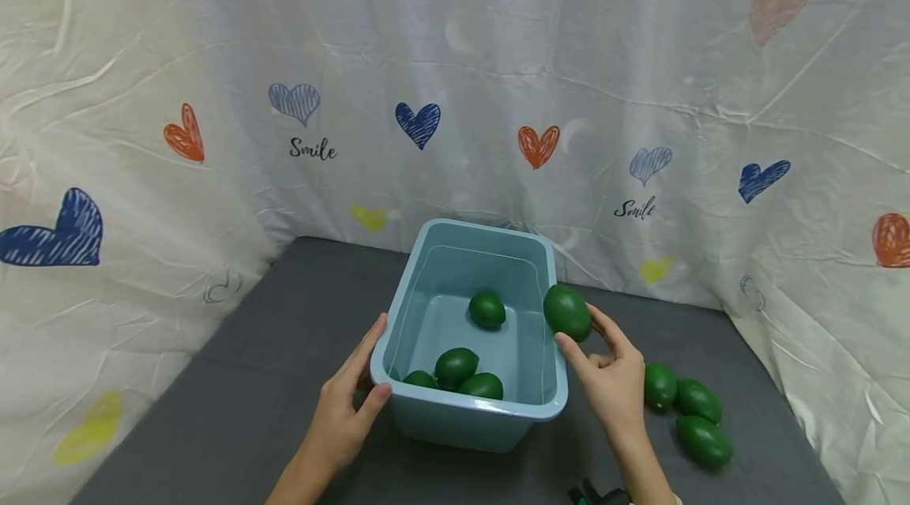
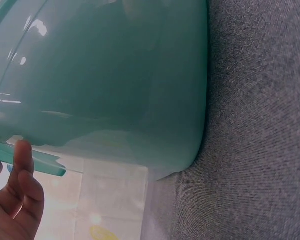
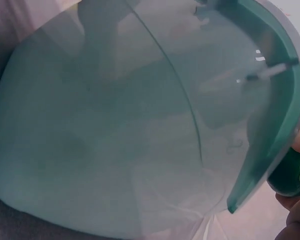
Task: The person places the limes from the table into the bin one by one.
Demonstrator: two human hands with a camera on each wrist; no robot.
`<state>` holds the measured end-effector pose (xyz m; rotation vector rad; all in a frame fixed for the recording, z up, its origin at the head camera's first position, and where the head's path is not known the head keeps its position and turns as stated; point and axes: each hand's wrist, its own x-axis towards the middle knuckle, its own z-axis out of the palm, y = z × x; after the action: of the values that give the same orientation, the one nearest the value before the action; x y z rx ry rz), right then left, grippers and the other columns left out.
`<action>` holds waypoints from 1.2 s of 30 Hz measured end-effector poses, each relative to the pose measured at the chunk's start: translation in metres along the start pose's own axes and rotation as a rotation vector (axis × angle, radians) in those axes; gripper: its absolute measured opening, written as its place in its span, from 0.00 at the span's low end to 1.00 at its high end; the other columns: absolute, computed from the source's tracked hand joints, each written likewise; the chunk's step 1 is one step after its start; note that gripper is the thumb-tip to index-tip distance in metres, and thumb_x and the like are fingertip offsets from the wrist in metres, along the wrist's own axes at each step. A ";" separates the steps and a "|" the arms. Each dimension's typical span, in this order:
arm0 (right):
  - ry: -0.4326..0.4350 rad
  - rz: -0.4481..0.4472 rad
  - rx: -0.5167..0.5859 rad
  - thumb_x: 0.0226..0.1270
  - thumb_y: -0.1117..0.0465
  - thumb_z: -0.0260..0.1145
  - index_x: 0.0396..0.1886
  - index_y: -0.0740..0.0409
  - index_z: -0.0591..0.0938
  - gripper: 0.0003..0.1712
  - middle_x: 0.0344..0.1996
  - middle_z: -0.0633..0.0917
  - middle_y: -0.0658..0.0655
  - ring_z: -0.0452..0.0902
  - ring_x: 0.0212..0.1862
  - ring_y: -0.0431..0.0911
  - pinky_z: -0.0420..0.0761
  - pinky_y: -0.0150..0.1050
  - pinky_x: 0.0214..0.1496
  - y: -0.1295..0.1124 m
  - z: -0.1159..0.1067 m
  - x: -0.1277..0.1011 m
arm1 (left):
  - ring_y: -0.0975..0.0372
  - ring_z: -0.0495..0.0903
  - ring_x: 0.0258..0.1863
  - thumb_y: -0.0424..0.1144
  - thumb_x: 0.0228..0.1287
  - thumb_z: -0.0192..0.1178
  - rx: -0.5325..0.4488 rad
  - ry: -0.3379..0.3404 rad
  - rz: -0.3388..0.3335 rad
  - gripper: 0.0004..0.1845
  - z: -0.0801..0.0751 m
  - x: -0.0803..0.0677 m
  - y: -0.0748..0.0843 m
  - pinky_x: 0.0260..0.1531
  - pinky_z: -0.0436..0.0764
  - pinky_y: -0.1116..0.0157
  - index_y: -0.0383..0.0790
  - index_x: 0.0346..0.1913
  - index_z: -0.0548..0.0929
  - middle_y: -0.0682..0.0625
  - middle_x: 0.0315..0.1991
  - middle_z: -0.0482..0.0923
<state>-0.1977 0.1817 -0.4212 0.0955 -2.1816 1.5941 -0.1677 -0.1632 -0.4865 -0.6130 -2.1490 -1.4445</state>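
My left hand (image 1: 340, 404) holds the light blue plastic bin (image 1: 469, 418) at its near left corner, thumb at the front and fingers along the left side. In the left wrist view the curled fingers (image 2: 24, 160) are right at the bin's rim. My right hand (image 1: 613, 378) pinches a dark green avocado (image 1: 567, 313) between thumb and fingers, at the height of the bin's right rim. The right wrist view shows this avocado (image 3: 290, 172) beside the rim, its yellowish stem end visible. Inside the bin lie several avocados (image 1: 486, 310), most by the near wall, which partly hides them.
Several more avocados (image 1: 699, 401) lie grouped on the dark grey table (image 1: 284, 347) at the right, beyond my right wrist. A small black object (image 1: 597, 495) shows at the bottom edge near my right forearm. Behind the table hangs a white curtain (image 1: 469, 78) printed with hearts.
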 end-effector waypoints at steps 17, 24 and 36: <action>-0.049 -0.023 0.004 0.62 0.57 0.83 0.68 0.47 0.83 0.34 0.60 0.87 0.52 0.56 0.07 0.36 0.59 0.32 0.11 -0.005 0.019 -0.002 | 0.63 0.85 0.50 0.30 0.75 0.60 0.014 -0.022 -0.019 0.41 -0.002 0.001 0.004 0.40 0.85 0.66 0.47 0.86 0.57 0.47 0.84 0.60; -0.057 -0.034 0.012 0.62 0.58 0.83 0.68 0.49 0.84 0.33 0.60 0.87 0.54 0.56 0.07 0.36 0.59 0.32 0.11 -0.008 0.020 -0.002 | 0.59 0.84 0.58 0.29 0.74 0.60 0.022 -0.018 -0.020 0.42 -0.003 0.001 0.005 0.44 0.85 0.67 0.48 0.86 0.57 0.48 0.84 0.59; -0.056 -0.039 0.062 0.65 0.62 0.80 0.72 0.51 0.80 0.36 0.63 0.86 0.57 0.54 0.08 0.35 0.58 0.30 0.12 -0.006 0.021 -0.004 | 0.65 0.81 0.60 0.28 0.74 0.60 0.013 -0.014 -0.016 0.41 -0.002 0.000 0.004 0.47 0.83 0.70 0.47 0.86 0.58 0.48 0.84 0.60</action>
<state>-0.1988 0.1598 -0.4229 0.2023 -2.1585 1.6567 -0.1653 -0.1639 -0.4832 -0.6046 -2.1773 -1.4378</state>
